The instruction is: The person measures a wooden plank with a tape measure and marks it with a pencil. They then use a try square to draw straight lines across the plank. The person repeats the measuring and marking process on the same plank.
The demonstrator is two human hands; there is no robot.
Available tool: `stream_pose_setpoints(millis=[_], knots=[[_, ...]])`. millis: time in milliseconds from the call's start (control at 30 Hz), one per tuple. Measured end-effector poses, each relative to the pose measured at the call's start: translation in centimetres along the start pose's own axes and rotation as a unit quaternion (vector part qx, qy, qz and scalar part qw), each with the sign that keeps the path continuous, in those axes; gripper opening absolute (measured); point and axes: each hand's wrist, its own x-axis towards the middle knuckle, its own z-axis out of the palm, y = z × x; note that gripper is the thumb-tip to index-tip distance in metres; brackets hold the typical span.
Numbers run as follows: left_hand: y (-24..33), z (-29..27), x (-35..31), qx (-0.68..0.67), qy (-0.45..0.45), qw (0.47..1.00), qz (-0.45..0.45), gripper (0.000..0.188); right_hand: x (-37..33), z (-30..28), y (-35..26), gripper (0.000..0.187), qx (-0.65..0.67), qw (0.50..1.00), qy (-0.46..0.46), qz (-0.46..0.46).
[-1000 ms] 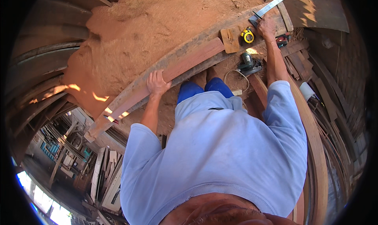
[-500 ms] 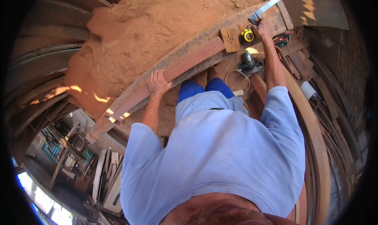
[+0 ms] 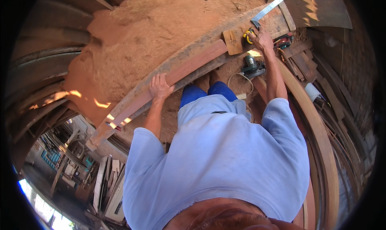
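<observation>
Loosely spread left hand (image 3: 161, 87), touching reddish plank (image 3: 197, 63)

Along the bench (image 3: 278, 24) we find the board (image 3: 197, 63) lying lengthwise, with the left hand (image 3: 161, 86) upon it. At the board's right end we place, in order, the wooden block (image 3: 233, 42), the tape measure (image 3: 247, 35) at the right hand (image 3: 263, 40), and the square (image 3: 270, 10); sawdust (image 3: 140, 37) lies beyond the bench, the power tool (image 3: 252, 65) on its near side.

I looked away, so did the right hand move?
Yes: the right hand moved left, toward the tape, nearer the block, which stayed put.
</observation>
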Motion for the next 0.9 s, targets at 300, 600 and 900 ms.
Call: stream_pose_setpoints(millis=[300, 600, 900], knots=[[0.0, -0.3, 0.2, 0.003, -0.01, 1.0, 0.008, 0.075, -0.8, 4.3, -1.3, 0.076, -0.022, 0.998, 0.024, 0.058], [-0.5, -0.1, 0.0, -0.021, 0.082, 0.993, 0.084, 0.072, -5.6, 4.1, 0.6, 0.073, 0.158, 0.977, 0.11, 0.085], [-0.5, -0.4, 0.0, -0.074, 0.003, 0.995, 0.067, 0.065, -19.5, 12.0, -1.2, 0.03, 0.678, 0.712, 0.049, 0.174]])
